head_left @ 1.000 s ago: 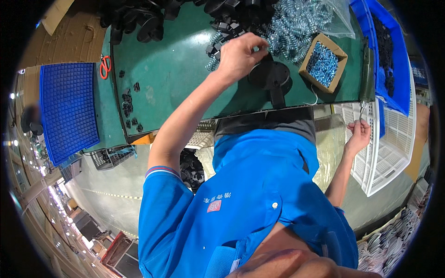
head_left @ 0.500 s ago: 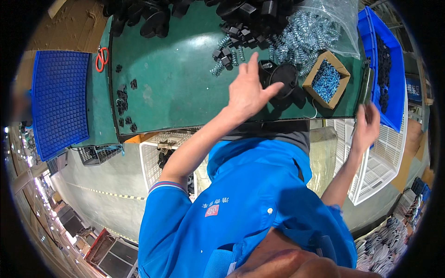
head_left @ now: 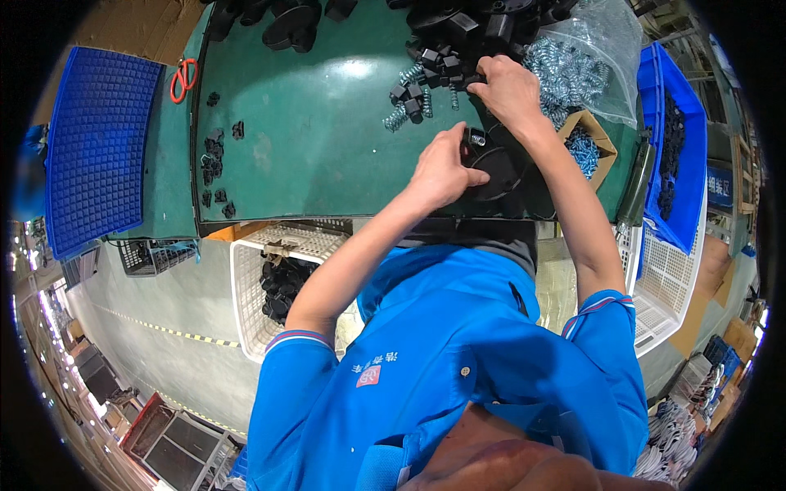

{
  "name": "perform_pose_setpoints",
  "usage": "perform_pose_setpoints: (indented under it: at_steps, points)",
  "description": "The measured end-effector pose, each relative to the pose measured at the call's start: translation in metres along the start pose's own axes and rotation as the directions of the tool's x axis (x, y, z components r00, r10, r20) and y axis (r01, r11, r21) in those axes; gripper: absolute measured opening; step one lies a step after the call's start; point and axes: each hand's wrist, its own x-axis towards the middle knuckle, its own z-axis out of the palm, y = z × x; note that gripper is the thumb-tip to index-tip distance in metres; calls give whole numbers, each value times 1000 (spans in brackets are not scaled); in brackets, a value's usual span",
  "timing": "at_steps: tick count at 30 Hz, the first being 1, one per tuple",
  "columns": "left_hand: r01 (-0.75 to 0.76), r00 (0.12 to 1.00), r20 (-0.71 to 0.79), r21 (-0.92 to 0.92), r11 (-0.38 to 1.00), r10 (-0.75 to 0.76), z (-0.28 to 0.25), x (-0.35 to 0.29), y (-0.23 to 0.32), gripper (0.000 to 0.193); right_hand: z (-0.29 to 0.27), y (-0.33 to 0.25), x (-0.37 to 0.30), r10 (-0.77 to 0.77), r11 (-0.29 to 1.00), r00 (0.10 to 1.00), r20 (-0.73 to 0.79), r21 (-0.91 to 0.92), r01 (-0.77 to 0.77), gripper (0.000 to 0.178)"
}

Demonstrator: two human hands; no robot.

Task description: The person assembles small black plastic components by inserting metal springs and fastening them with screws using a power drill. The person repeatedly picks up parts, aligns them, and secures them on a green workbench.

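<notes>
My left hand (head_left: pixel 442 173) is closed on a black plastic part (head_left: pixel 496 173) with a round disc, lying at the table's near edge. Its thumb rests on the disc; the fingers hold the far side, beside a coil spring (head_left: pixel 478 140) seated in the part. Farther off, my right hand (head_left: pixel 509 92) pinches a small black block (head_left: pixel 472 82) at the edge of the pile; the fingertips partly cover it. Small black blocks (head_left: pixel 442 65) and loose springs (head_left: pixel 396 119) lie left of that hand. Beyond it, a heap of springs (head_left: pixel 565 69) spills from a clear plastic bag (head_left: pixel 610 37).
A cardboard box (head_left: pixel 607 148) of blue screws stands right of my right forearm. A long dark green tool (head_left: pixel 635 184) is at the table's right edge, beside a blue bin (head_left: pixel 684 217). Red-handled scissors (head_left: pixel 183 80) and a blue gridded tray (head_left: pixel 102 151) are at left.
My right hand has moved from the table's right edge over to the black blocks and closed its fingers there. My left hand has closed on the round black part.
</notes>
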Motion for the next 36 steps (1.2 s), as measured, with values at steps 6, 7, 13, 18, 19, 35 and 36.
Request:
perform_pose_setpoints:
  at_steps: [6, 7, 13, 18, 19, 35, 36]
  points:
    - [66, 997, 47, -66, 996, -63, -27, -4, -18, 83, -37, 6, -49, -5, 705, 998, -56, 708, 44, 24]
    - [35, 999, 3, -41, 999, -35, -24, -2, -24, 82, -42, 7, -58, 7, 638, 1000, 19, 770, -19, 24]
    - [46, 999, 19, -44, 998, -46, -25, 0, -19, 83, -53, 0, -91, -51, 605, 998, 22, 796, 13, 22]
    - [38, 999, 21, -57, 998, -37, -25, 1, -18, 83, -44, -11, -82, -141, 773, 990, -31, 621, 130, 21]
    - [32, 999, 19, -67, 997, -31, -25, 1, -19, 83, -43, -14, -79, -156, 782, 986, -64, 601, 163, 21]
    - [20, 998, 66, -138, 990, -11, -27, 3, -12, 82, -45, -5, -62, -16, 769, 981, 194, 629, -111, 23]
    - [18, 998, 70, -122, 992, -9, -28, 3, -10, 82, -45, -4, -60, -7, 766, 972, 233, 626, -144, 23]
